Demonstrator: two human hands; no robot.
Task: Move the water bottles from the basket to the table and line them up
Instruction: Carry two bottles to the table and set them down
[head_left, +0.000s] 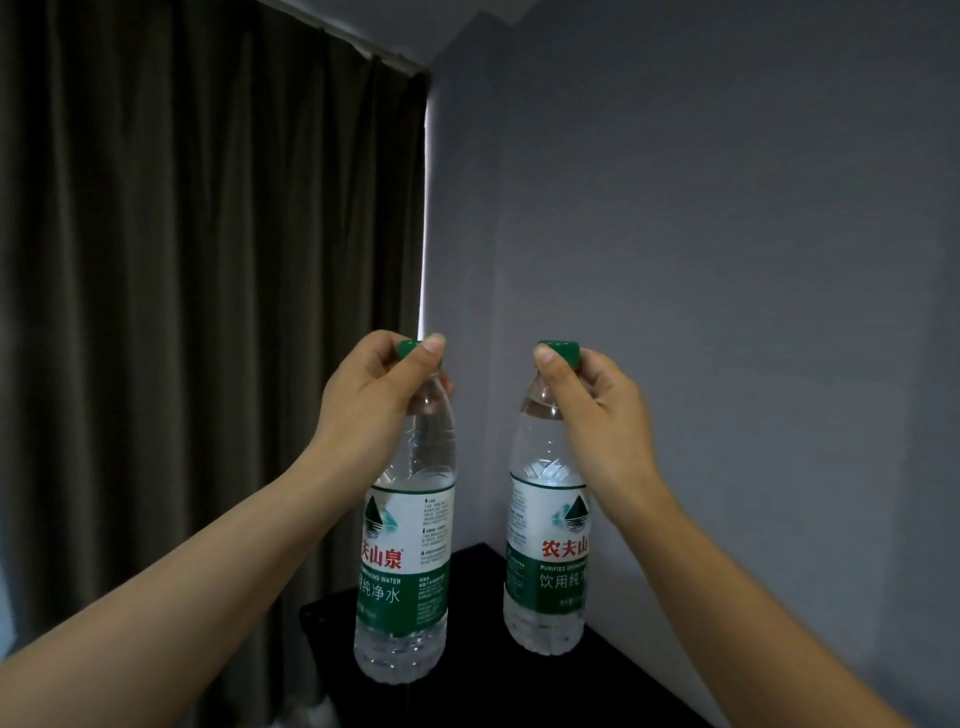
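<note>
I hold two clear water bottles with green caps and green-and-white labels up in the air, upright, over the dark table. My left hand grips the left bottle by its cap and neck. My right hand grips the right bottle the same way. The bottles hang side by side, a small gap apart, with their bases above the table's far corner. The basket is out of view.
A dark brown curtain covers the left half of the scene. A plain grey wall fills the right and meets the table's far edge. A strip of light shows at the curtain's edge.
</note>
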